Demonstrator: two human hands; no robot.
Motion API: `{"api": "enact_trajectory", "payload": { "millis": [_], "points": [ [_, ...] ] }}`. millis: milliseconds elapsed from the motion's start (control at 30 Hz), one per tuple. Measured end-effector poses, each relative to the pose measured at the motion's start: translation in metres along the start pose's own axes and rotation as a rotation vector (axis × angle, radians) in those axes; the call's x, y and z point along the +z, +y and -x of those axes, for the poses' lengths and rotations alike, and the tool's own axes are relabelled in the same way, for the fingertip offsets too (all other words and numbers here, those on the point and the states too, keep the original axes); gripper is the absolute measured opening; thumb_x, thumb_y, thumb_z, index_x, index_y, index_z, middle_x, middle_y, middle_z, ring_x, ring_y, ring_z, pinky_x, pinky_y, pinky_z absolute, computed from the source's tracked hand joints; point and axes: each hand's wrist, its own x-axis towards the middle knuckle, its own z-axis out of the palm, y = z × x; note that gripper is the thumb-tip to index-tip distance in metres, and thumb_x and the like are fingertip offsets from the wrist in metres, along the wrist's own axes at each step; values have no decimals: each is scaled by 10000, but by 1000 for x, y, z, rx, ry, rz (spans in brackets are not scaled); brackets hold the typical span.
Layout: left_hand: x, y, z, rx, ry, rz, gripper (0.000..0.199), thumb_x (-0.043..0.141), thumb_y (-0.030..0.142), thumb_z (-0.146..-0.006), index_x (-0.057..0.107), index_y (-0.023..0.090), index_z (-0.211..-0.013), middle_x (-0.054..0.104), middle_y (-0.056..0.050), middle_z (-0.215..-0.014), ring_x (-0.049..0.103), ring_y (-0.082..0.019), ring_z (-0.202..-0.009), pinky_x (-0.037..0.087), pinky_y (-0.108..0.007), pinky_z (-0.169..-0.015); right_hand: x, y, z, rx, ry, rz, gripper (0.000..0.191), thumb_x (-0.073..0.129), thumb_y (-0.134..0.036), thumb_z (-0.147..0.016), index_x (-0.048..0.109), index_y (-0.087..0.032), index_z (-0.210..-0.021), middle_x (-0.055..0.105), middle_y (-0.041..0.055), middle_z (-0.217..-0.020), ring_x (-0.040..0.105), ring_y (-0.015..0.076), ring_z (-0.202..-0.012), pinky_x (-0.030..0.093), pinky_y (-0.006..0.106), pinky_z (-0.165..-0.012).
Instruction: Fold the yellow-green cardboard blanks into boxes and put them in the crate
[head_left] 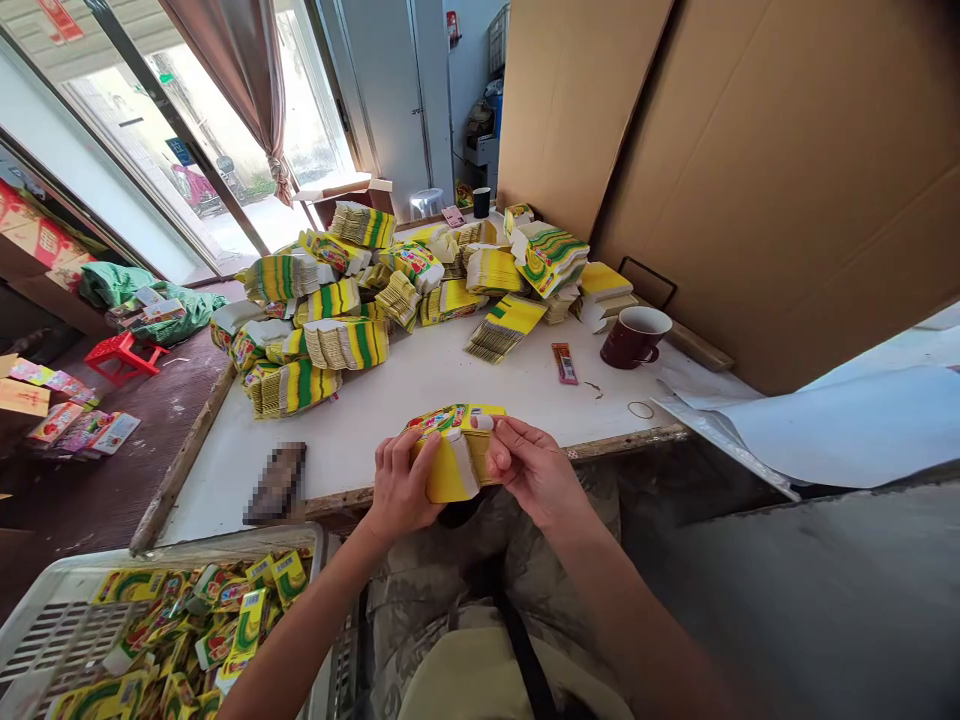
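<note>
At the table's front edge, a bundle of flat yellow cartons (450,468) is held between both hands. My left hand (403,482) wraps round its left side, thumb on top. My right hand (534,468) pinches at the bundle's right side, thumb and forefinger near the upper right edge. Stacks of yellow and green cartons (346,343) lie piled across the back and left of the white table (427,385). One fanned stack (506,327) lies nearer the middle.
A dark red mug (626,340), a small red packet (564,363) and a rubber band (640,409) lie to the right. A blurred dark object (277,483) sits front left. A white basket (56,570) of folded cartons stands lower left. Cardboard sheets (757,180) stand behind right.
</note>
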Motion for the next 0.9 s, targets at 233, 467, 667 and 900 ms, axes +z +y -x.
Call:
{"api": "enact_trajectory", "payload": {
  "millis": [233, 467, 667, 900],
  "points": [
    [5, -4, 15, 57, 2, -54, 723, 650, 252, -722, 428, 256, -1410, 546, -150, -1199, 539, -314, -1114, 370, -450, -997, 3, -30, 5, -177, -24, -22, 270, 798, -401, -714, 629, -216, -816, 410, -94, -456, 363, 72, -392, 255, 189, -334],
    [6, -14, 14, 29, -15, -64, 749, 669, 285, -714, 445, 186, -1422, 550, -184, -1196, 521, -334, -1113, 372, -470, -980, 1, -47, -9, -131, -94, 106, 305, 815, -418, -687, 621, -207, -790, 475, -84, -447, 301, 48, -346, 145, 205, -349],
    [9, -18, 17, 49, -68, -71, 715, 661, 279, -696, 504, 230, -1392, 566, -159, -1208, 534, -327, -1114, 359, -465, -1008, -18, -29, -30, -113, -47, 239, 336, 782, -470, -710, 637, -188, -819, 484, -71, -472, 320, 53, -385, 139, 213, -377],
    [7, -30, 8, -161, -96, 107, 880, 746, 387, -661, 398, 202, -1448, 530, -171, -1246, 514, -342, -1149, 392, -485, -985, -40, -10, -39, -142, 86, 287, 360, 774, -496, -700, 649, -186, -835, 474, -74, -476, 309, 50, -394, 176, 205, -378]
  ]
}}
